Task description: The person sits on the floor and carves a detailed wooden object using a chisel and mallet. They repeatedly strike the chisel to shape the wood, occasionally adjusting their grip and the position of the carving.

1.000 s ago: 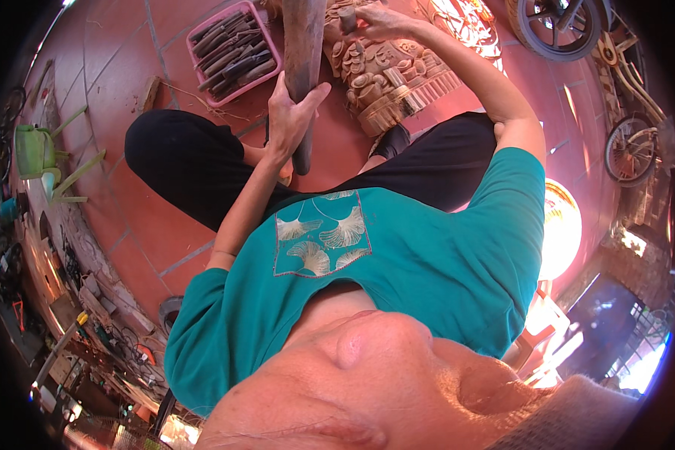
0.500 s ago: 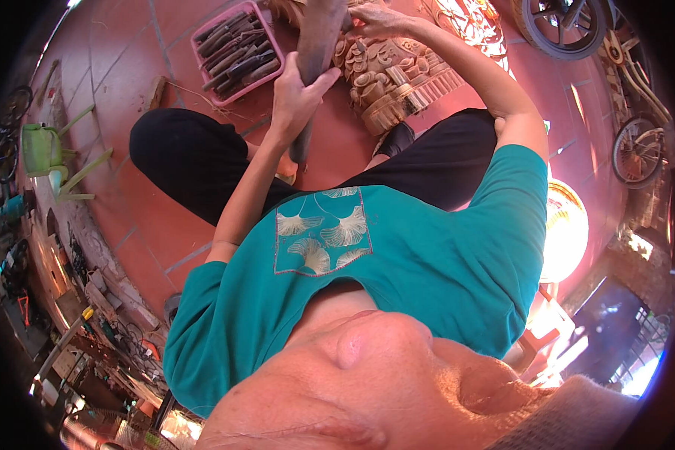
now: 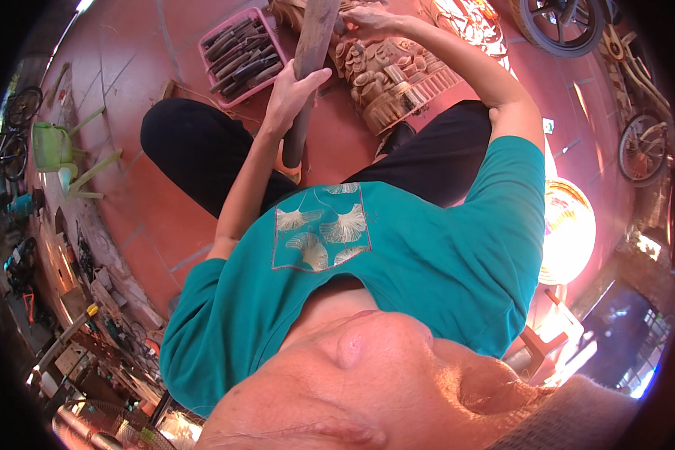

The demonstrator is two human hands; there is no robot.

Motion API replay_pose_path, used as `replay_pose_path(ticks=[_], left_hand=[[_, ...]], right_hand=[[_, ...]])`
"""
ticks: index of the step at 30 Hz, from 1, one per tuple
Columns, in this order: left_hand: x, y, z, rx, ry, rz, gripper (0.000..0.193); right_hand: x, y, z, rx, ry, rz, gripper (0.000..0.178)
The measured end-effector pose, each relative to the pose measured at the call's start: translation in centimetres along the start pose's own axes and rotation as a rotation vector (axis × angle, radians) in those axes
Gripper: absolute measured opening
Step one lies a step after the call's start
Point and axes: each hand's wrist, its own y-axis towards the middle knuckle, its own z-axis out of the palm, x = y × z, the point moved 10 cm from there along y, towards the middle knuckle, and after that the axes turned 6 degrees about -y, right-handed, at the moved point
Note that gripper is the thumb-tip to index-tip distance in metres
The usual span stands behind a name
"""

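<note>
My left hand [image 3: 291, 94] is wrapped round a long dark wooden stick [image 3: 319, 34], thumb out along its side. The stick's lower end hangs over the floor between my legs, and its upper end runs out of view. To the right of it, my right hand [image 3: 369, 21] is closed, with its fingertips close to the stick and over the far end of a carved wooden panel [image 3: 394, 75]. What those fingers hold is partly hidden and too small to name. The panel lies in front of me, covered in deep relief with a ribbed edge.
A pink plastic basket [image 3: 278, 37] of dark-handled tools stands left of the panel. Wheels [image 3: 559, 22] are at the far right and a green chair [image 3: 50, 148] at the left. My bent legs [image 3: 195, 146] flank the tiled floor [image 3: 139, 217]. Tools and clutter line the left.
The stick has tilted a little, its lower end shifting left and up, with my left hand still round it. My right hand stays near the panel's far end. The whole view has shifted slightly.
</note>
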Motion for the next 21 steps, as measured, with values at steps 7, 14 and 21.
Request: replay_pose_path(ticks=[7, 14, 21], left_hand=[[2.4, -0.9, 0.1, -0.042, -0.239, -0.052, 0.027], [3.2, -0.9, -1.0, -0.115, -0.266, -0.054, 0.028], [0.0, -1.1, -0.6, -0.095, -0.083, 0.020, 0.032]], right_hand=[[-2.1, -1.8, -1.3, -0.138, 0.156, 0.039, 0.024], [-2.8, -5.6, -5.7, -0.408, 0.497, 0.036, 0.016], [-0.4, -6.2, -3.2, -0.289, 0.497, 0.040, 0.033]])
